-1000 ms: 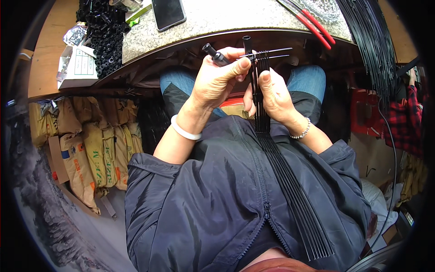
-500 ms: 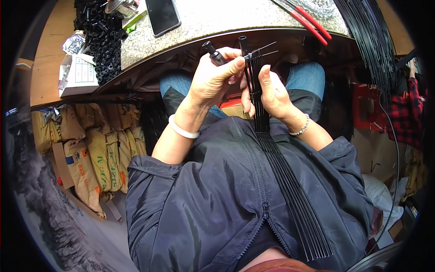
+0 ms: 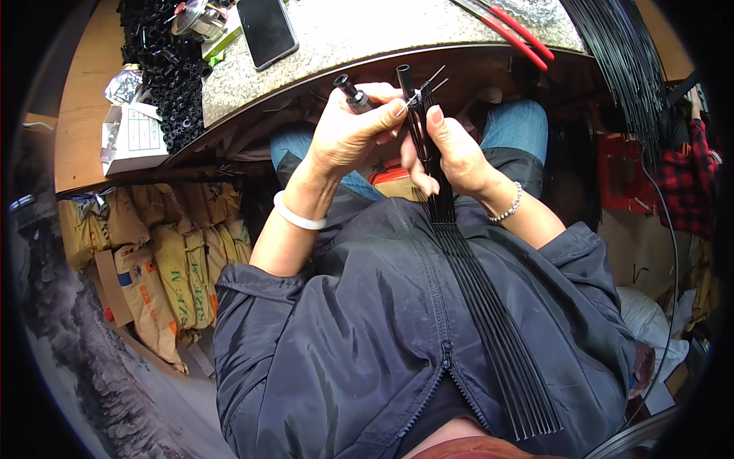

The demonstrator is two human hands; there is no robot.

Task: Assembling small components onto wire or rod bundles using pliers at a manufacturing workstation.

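Observation:
A folded black umbrella frame [image 3: 497, 329] runs from between my hands down over my dark jacket, its thin ribs fanning slightly at the lower end. The frame's black tube [image 3: 404, 79] sticks up with its round end showing. My right hand [image 3: 465, 161] is closed around the bundled ribs, thumb pointing up. My left hand [image 3: 336, 138] pinches near the top of the ribs, where thin rod ends [image 3: 437, 79] jut out to the right. A black cylindrical fitting [image 3: 352, 93] is also tucked in the left hand. Fingers hide part of the joints.
On the table [image 3: 329, 50] ahead lie a phone [image 3: 267, 32], red-handled pliers [image 3: 520, 37] and a heap of small black parts [image 3: 160, 69]. A thick bundle of black ribs [image 3: 623, 69] hangs over its right edge. Filled sacks [image 3: 153, 268] stand at left.
My left hand has shifted slightly left and down with the fitting. The tube's top has tipped a little left, and the rod ends now point more steeply upward.

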